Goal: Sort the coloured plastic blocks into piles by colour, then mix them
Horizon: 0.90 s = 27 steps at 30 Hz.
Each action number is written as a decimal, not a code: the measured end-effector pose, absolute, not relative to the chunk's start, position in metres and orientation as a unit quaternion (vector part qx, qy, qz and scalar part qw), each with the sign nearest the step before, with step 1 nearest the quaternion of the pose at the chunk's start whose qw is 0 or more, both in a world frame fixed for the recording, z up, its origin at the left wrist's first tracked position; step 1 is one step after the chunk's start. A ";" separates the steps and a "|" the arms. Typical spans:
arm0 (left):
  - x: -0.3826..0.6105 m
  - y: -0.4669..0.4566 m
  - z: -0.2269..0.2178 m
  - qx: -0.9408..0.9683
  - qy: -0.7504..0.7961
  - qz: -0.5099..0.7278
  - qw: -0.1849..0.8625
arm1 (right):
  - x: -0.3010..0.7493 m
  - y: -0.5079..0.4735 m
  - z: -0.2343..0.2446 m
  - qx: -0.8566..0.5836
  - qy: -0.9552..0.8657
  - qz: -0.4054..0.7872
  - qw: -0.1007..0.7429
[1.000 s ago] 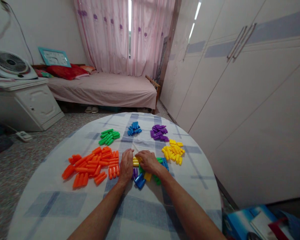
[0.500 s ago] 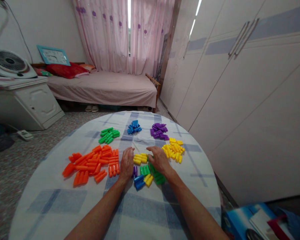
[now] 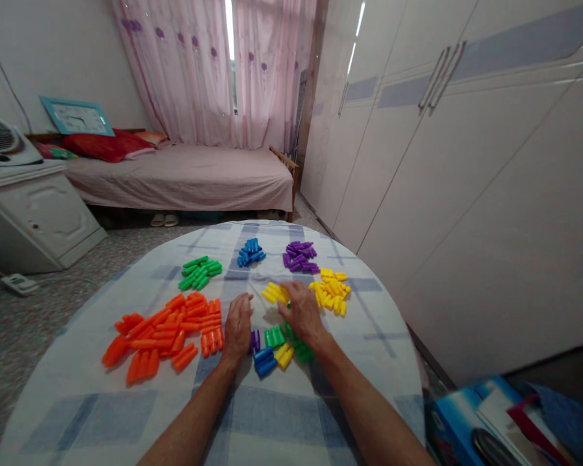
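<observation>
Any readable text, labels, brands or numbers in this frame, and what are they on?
None can be read.
Framed clock leaning on the wall behind the bed: dial markings too small and blurred.
Blue box on the floor at lower right: printed graphics, no legible words.
Coloured pegs by the left hand and right hand, the checked tablecloth and the wardrobe doors: no print visible.

No legible text, label, brand, number or sign is found on any surface; the print on the blue box [image 3: 471, 414] is too blurred to read.
</observation>
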State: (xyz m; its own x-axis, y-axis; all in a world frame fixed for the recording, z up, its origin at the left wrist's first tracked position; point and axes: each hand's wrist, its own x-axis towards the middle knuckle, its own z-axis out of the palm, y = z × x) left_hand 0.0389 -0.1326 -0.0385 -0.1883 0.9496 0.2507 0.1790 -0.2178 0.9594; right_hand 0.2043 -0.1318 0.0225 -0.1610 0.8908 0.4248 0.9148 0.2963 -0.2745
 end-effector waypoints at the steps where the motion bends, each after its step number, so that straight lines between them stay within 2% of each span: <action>1: 0.039 -0.133 -0.039 0.532 0.523 0.568 0.349 | 0.216 -0.130 0.027 -0.614 -0.737 -0.040 0.280; 4: 0.041 -0.133 -0.038 0.523 0.521 0.575 0.353 | 0.256 -0.126 0.034 -0.677 -0.665 -0.084 0.303; 13: 0.041 -0.135 -0.034 0.539 0.528 0.567 0.331 | 0.310 -0.133 0.006 -0.721 -0.636 -0.104 0.255; 18: 0.040 -0.137 -0.031 0.554 0.535 0.559 0.306 | 0.310 -0.135 -0.006 -0.693 -0.644 -0.110 0.304; 22: 0.045 -0.150 -0.021 0.642 0.507 0.534 0.213 | 0.304 -0.141 -0.001 -0.659 -0.646 -0.130 0.363; 25: 0.049 -0.161 -0.015 0.694 0.470 0.506 0.204 | 0.291 -0.155 0.009 -0.636 -0.665 -0.091 0.381; 27: 0.050 -0.162 -0.015 0.685 0.469 0.508 0.230 | 0.279 -0.168 0.013 -0.653 -0.670 -0.046 0.350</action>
State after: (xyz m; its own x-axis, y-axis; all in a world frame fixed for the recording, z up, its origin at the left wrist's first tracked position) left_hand 0.0498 -0.1615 -0.0154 0.0430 0.8756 0.4810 0.4088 -0.4548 0.7913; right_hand 0.2789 -0.1677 0.0130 0.0978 0.8430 0.5289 0.9075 0.1426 -0.3950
